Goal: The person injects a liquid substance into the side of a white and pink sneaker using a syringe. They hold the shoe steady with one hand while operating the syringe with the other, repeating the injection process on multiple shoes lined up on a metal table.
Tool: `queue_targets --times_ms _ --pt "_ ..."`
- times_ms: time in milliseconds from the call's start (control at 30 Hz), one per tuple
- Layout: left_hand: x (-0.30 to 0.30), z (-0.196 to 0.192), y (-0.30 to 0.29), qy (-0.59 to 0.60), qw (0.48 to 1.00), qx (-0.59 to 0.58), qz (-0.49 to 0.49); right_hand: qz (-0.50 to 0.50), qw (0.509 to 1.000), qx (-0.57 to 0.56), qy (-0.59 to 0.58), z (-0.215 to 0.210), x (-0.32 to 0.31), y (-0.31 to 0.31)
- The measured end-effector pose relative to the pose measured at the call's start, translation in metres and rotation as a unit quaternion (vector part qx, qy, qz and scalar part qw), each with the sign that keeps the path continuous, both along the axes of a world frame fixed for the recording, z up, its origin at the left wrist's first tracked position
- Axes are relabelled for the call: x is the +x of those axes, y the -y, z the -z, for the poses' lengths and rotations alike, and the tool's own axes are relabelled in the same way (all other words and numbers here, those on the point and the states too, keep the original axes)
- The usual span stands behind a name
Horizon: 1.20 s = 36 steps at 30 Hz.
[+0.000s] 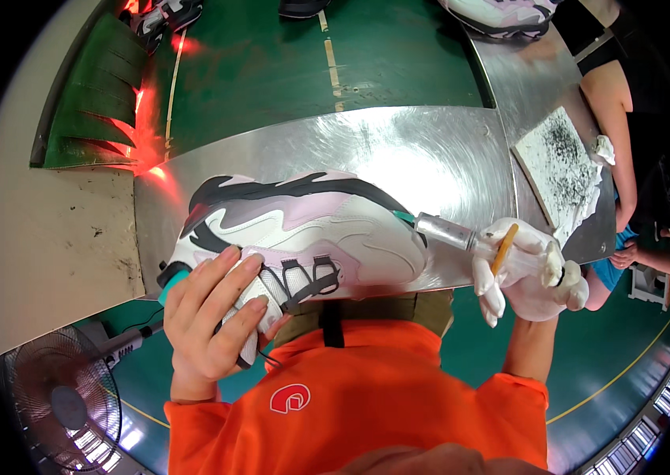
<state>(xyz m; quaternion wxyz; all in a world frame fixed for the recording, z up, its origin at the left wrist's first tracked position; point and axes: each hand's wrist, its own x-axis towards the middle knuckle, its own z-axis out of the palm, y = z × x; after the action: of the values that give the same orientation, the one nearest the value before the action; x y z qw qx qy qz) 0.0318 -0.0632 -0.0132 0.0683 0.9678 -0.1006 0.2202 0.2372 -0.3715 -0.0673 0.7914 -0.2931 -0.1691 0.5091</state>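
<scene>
Left hand (pixel 212 317): I see bare fingers clasped over the sneaker (pixel 303 233) at its laces; shoe lies sideways on the metal table (pixel 430 150)
Right hand (pixel 526 273): gloved, gripping a syringe-like applicator (pixel 449 232); tip touching the toe

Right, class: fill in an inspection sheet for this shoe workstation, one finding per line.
Surface: shiny metal bench, scuffed, beside a green floor.
Job's things: white, pink and black sneaker lying on its side; metal-barrelled tool with its tip at the toe.
Clutter: stained white pad on the bench, more shoes at the far edge.
Hands: left hand bare, gripping the sneaker; right hand in a white glove, holding the tool.
Cables: nothing seen for certain.
Surroundings: fan low left; another person's arm at right.
</scene>
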Motion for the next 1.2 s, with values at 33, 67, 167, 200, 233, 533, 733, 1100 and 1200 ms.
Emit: queue_targets --times_ms 33,67,167,200,233,533,733,1100,1200 --pt "-0.002 0.001 0.003 -0.002 1.0 0.014 -0.006 0.007 1.0 0.024 -0.009 0.005 -0.001 0.002" --pt "-0.004 0.004 0.007 0.003 1.0 0.017 -0.015 0.015 0.999 0.047 -0.018 0.012 -0.004 0.003" --pt "-0.014 0.01 0.024 0.008 0.998 0.037 -0.053 0.036 0.994 0.094 -0.043 0.024 -0.011 0.004" --pt "-0.017 0.011 0.03 0.0 0.997 0.041 -0.061 0.047 0.992 0.105 -0.051 0.026 -0.014 0.005" --pt "-0.02 0.01 0.036 -0.007 0.996 0.047 -0.071 0.05 0.991 0.113 -0.055 0.029 -0.017 0.007" --pt "-0.029 0.022 0.052 0.008 0.994 0.065 -0.086 0.144 0.982 0.096 -0.079 0.041 -0.055 0.017" --pt "-0.032 0.025 0.054 0.021 0.994 0.066 -0.079 0.195 0.969 0.128 -0.08 0.054 -0.082 0.022" --pt "-0.032 0.03 0.053 0.043 0.995 0.068 -0.065 0.289 0.947 0.128 -0.056 0.035 -0.107 0.016" --pt "-0.031 0.029 0.05 0.046 0.995 0.06 -0.059 0.307 0.943 0.123 -0.042 0.023 -0.111 0.006"
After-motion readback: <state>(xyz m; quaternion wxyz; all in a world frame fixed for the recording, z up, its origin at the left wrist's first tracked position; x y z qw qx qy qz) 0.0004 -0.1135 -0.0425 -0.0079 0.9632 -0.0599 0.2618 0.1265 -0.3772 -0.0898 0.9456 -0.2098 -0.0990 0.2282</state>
